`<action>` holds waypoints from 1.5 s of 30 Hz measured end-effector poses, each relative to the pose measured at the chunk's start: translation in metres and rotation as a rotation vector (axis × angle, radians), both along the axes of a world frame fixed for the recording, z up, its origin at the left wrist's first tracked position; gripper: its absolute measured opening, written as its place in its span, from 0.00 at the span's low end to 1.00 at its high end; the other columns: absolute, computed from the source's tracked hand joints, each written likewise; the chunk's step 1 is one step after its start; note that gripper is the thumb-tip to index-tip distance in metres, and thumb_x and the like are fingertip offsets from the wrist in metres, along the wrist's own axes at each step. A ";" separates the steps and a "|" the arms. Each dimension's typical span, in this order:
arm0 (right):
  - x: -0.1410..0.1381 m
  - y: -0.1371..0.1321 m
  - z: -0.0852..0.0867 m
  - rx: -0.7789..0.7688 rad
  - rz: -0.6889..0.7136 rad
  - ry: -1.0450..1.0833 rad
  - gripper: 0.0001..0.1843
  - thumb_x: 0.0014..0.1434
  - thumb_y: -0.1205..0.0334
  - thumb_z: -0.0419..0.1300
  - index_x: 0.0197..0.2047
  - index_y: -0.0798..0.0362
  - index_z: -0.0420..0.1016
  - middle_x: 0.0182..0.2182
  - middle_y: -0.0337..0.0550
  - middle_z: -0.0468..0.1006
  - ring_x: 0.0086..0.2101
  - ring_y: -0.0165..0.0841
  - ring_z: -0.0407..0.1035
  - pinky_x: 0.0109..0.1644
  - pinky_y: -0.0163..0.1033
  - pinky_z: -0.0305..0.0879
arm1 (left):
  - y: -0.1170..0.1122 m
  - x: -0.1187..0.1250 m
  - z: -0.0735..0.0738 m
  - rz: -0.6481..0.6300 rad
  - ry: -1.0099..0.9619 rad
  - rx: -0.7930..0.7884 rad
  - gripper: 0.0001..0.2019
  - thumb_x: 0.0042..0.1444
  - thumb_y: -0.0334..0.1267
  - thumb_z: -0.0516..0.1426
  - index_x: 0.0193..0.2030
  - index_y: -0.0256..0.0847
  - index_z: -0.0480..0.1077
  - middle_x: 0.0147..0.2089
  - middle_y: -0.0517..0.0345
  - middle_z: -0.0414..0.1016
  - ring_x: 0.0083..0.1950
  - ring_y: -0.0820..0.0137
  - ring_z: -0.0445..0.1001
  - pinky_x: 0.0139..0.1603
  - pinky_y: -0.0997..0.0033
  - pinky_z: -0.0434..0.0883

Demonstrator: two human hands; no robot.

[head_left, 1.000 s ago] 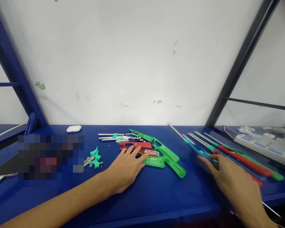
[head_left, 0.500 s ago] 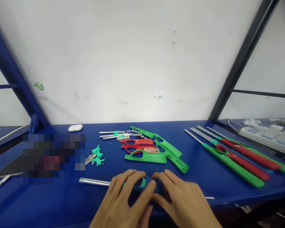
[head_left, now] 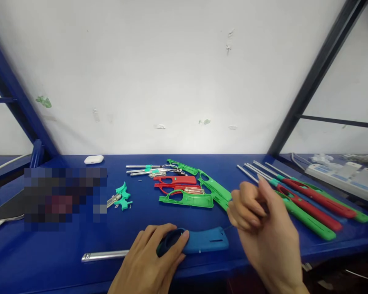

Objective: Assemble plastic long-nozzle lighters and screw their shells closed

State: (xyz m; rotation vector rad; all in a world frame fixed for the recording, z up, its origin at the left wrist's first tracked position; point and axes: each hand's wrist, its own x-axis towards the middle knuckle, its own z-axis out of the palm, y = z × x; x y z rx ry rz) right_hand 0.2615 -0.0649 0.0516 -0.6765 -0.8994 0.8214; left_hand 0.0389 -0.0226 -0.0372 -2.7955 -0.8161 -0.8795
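A blue long-necked lighter [head_left: 207, 240] lies near the front edge of the table, its metal tube [head_left: 104, 255] pointing left. My left hand [head_left: 150, 259] is closed around its trigger-loop end, with the thumb and fingers on the blue body. To the right of the handle's end, my right hand [head_left: 263, 228] is raised off the lighter. Its fingers are curled toward the palm and the thumb points up; whatever may be inside the curl is hidden. Just beyond the lighter lie green casing halves [head_left: 199, 200] and red casing halves [head_left: 184, 179].
Metal tubes with wires [head_left: 144, 171] lie at the back. Teal triggers [head_left: 122, 196] sit left of centre. Several red and green lighters [head_left: 309, 208] are lined up at right, near a white power strip [head_left: 343, 179]. A white earbud case [head_left: 93, 159] stands at back left.
My right hand has come off the blue lighter and moved right and up, fingers curled. The lighter's handle is now uncovered and its tube has shifted left and down with my left hand.
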 end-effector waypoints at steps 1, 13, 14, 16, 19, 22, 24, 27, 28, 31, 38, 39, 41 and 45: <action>-0.001 0.002 -0.002 -0.025 -0.002 -0.011 0.35 0.72 0.39 0.56 0.19 0.48 0.53 0.16 0.28 0.44 0.18 0.27 0.35 0.19 0.36 0.43 | 0.000 0.001 0.001 0.003 -0.001 0.015 0.20 0.75 0.33 0.51 0.67 0.52 0.73 0.57 0.50 0.79 0.51 0.61 0.81 0.48 0.64 0.84; 0.010 0.000 -0.005 -0.098 0.001 -0.055 0.35 0.71 0.35 0.54 0.20 0.47 0.52 0.16 0.27 0.44 0.18 0.26 0.34 0.18 0.35 0.39 | 0.000 0.003 0.001 0.022 -0.074 0.100 0.18 0.76 0.37 0.49 0.64 0.51 0.75 0.54 0.51 0.82 0.49 0.61 0.82 0.46 0.61 0.85; 0.008 0.003 -0.007 -0.103 0.002 -0.052 0.34 0.71 0.35 0.55 0.21 0.47 0.53 0.16 0.27 0.45 0.18 0.26 0.35 0.18 0.35 0.39 | 0.000 0.004 0.002 0.021 -0.076 0.101 0.18 0.76 0.37 0.49 0.64 0.51 0.75 0.54 0.51 0.82 0.48 0.61 0.82 0.45 0.61 0.85; 0.000 0.009 -0.011 -0.085 -0.029 -0.058 0.31 0.72 0.37 0.56 0.25 0.48 0.58 0.18 0.27 0.50 0.18 0.25 0.38 0.18 0.33 0.41 | 0.001 0.004 0.004 0.016 -0.077 0.099 0.18 0.76 0.37 0.49 0.63 0.51 0.75 0.54 0.51 0.82 0.48 0.61 0.82 0.45 0.61 0.85; -0.011 0.015 -0.021 0.011 -0.133 -0.119 0.23 0.70 0.42 0.64 0.31 0.48 0.66 0.26 0.29 0.63 0.19 0.23 0.49 0.21 0.31 0.50 | 0.001 0.003 0.004 0.008 -0.075 0.087 0.18 0.76 0.36 0.49 0.64 0.51 0.74 0.54 0.51 0.82 0.49 0.61 0.82 0.45 0.61 0.85; -0.006 0.015 -0.028 0.114 -0.233 -0.221 0.17 0.60 0.51 0.75 0.35 0.48 0.73 0.31 0.32 0.71 0.27 0.25 0.66 0.29 0.32 0.64 | 0.000 0.000 0.000 0.014 -0.052 0.060 0.18 0.75 0.36 0.51 0.67 0.52 0.73 0.57 0.51 0.81 0.51 0.60 0.81 0.48 0.59 0.85; 0.006 0.012 -0.031 0.117 -0.299 -0.293 0.13 0.59 0.56 0.77 0.35 0.47 0.77 0.31 0.34 0.74 0.33 0.29 0.72 0.34 0.33 0.69 | -0.001 -0.002 -0.003 0.032 -0.023 0.040 0.20 0.75 0.37 0.52 0.69 0.54 0.71 0.59 0.51 0.79 0.54 0.59 0.81 0.51 0.56 0.85; 0.028 0.007 -0.032 0.100 -0.286 -0.369 0.10 0.63 0.54 0.74 0.37 0.47 0.80 0.30 0.37 0.78 0.33 0.32 0.75 0.31 0.33 0.70 | -0.002 -0.005 -0.005 0.057 0.000 0.032 0.21 0.75 0.39 0.53 0.72 0.56 0.68 0.61 0.52 0.78 0.56 0.57 0.80 0.54 0.54 0.84; 0.033 0.007 -0.032 0.114 -0.238 -0.381 0.10 0.64 0.51 0.72 0.37 0.47 0.81 0.29 0.38 0.78 0.32 0.33 0.76 0.31 0.34 0.70 | -0.002 -0.005 -0.005 0.058 0.000 0.030 0.21 0.75 0.40 0.52 0.72 0.56 0.68 0.61 0.52 0.78 0.57 0.57 0.80 0.55 0.54 0.84; 0.037 0.009 -0.034 0.188 -0.094 -0.340 0.14 0.69 0.47 0.67 0.37 0.47 0.81 0.26 0.37 0.78 0.27 0.33 0.76 0.31 0.37 0.72 | -0.002 -0.005 -0.004 0.053 -0.014 0.020 0.20 0.75 0.39 0.53 0.71 0.56 0.70 0.61 0.52 0.78 0.56 0.58 0.80 0.54 0.56 0.83; 0.026 0.015 -0.041 0.207 -0.203 -0.361 0.15 0.76 0.50 0.58 0.40 0.46 0.79 0.35 0.41 0.79 0.38 0.36 0.76 0.41 0.41 0.74 | -0.002 -0.003 -0.003 0.051 -0.025 -0.008 0.20 0.74 0.38 0.54 0.70 0.56 0.70 0.61 0.52 0.78 0.57 0.58 0.78 0.56 0.57 0.82; 0.026 0.015 -0.041 0.216 -0.258 -0.414 0.13 0.73 0.51 0.62 0.39 0.46 0.81 0.38 0.42 0.78 0.41 0.37 0.75 0.42 0.41 0.73 | -0.003 -0.003 -0.004 0.050 -0.025 -0.007 0.21 0.74 0.38 0.53 0.70 0.56 0.70 0.61 0.52 0.77 0.57 0.59 0.78 0.56 0.57 0.82; 0.027 0.013 -0.041 0.203 -0.368 -0.505 0.05 0.67 0.55 0.70 0.39 0.45 0.84 0.39 0.42 0.77 0.40 0.36 0.72 0.39 0.39 0.71 | -0.003 -0.003 -0.004 0.056 -0.021 -0.004 0.21 0.74 0.38 0.53 0.71 0.56 0.69 0.62 0.53 0.77 0.57 0.58 0.79 0.56 0.56 0.82; 0.030 0.010 -0.045 0.156 -0.298 -0.496 0.11 0.72 0.60 0.65 0.54 0.39 0.84 0.37 0.40 0.80 0.34 0.33 0.73 0.36 0.39 0.71 | -0.003 -0.003 -0.003 0.060 -0.013 -0.005 0.21 0.74 0.38 0.54 0.71 0.56 0.69 0.62 0.52 0.77 0.58 0.57 0.78 0.57 0.55 0.81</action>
